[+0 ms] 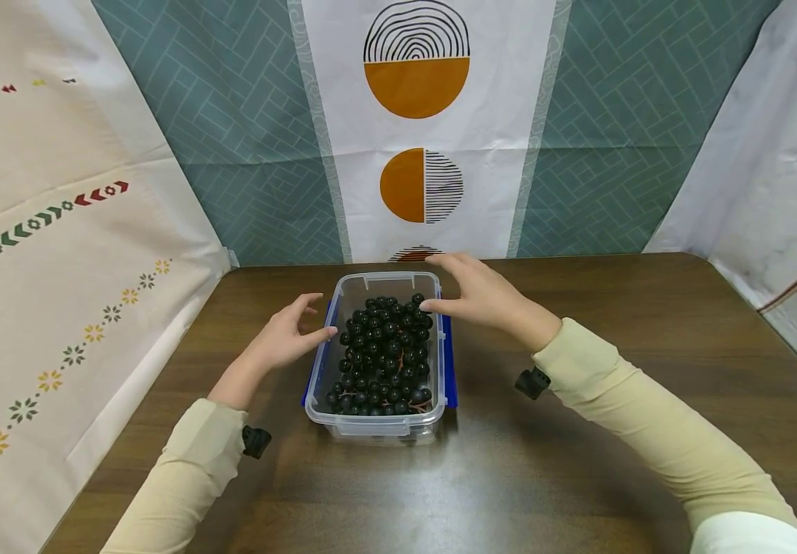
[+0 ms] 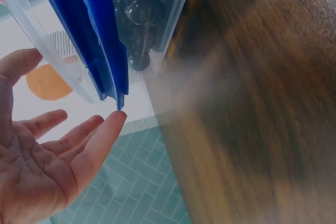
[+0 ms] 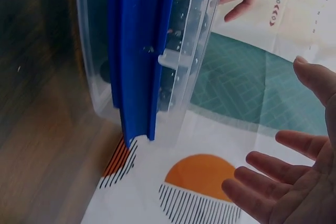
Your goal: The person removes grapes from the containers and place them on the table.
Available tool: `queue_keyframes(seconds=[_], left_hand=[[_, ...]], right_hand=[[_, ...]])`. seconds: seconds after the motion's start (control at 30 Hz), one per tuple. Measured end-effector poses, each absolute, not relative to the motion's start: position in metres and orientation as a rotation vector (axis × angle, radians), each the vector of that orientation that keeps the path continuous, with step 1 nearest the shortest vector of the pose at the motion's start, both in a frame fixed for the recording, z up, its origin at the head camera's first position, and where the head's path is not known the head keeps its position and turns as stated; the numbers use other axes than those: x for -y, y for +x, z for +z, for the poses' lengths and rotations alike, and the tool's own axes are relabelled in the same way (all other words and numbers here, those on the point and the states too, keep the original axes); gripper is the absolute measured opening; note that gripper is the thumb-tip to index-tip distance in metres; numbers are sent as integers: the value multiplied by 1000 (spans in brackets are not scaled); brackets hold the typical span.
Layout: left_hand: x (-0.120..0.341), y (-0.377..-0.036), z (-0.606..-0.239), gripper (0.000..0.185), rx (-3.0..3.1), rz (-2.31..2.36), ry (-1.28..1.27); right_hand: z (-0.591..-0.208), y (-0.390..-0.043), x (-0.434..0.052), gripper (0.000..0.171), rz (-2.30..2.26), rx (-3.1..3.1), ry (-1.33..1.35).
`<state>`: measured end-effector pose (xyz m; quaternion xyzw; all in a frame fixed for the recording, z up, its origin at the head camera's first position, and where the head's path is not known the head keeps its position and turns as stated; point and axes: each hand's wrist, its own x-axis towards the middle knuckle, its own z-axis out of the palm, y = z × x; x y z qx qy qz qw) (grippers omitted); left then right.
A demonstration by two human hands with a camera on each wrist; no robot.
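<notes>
A clear plastic container (image 1: pixel 385 429) with blue side latches (image 1: pixel 450 362) stands on the table, its top uncovered. Dark grapes (image 1: pixel 388 346) on brown stems fill much of it. My left hand (image 1: pixel 281 338) is at the container's left side, thumb near the rim and fingers loosely spread. In the left wrist view a fingertip (image 2: pixel 118 119) comes right up to the lower end of the blue latch (image 2: pixel 107 45). My right hand (image 1: pixel 478 292) hovers by the far right corner, its thumb overlapping the rim in the head view. Neither hand grips anything.
The brown wooden table (image 1: pixel 544 477) extends on all sides of the container. A teal and white patterned cloth (image 1: pixel 246 154) hangs behind its back edge. Cream cloth (image 1: pixel 80 269) hangs on the left, pale cloth (image 1: pixel 786 154) on the right.
</notes>
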<state>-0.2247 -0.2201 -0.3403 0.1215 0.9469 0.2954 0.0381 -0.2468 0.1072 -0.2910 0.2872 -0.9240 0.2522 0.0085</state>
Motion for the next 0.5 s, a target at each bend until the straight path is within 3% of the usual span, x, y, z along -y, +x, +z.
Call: queue_keyframes(seconds=[0.5], left_hand=[[224,-226,-347,66,-2729,1137,300]], right_hand=[[-300,-251,-83,70,868,2926,908]])
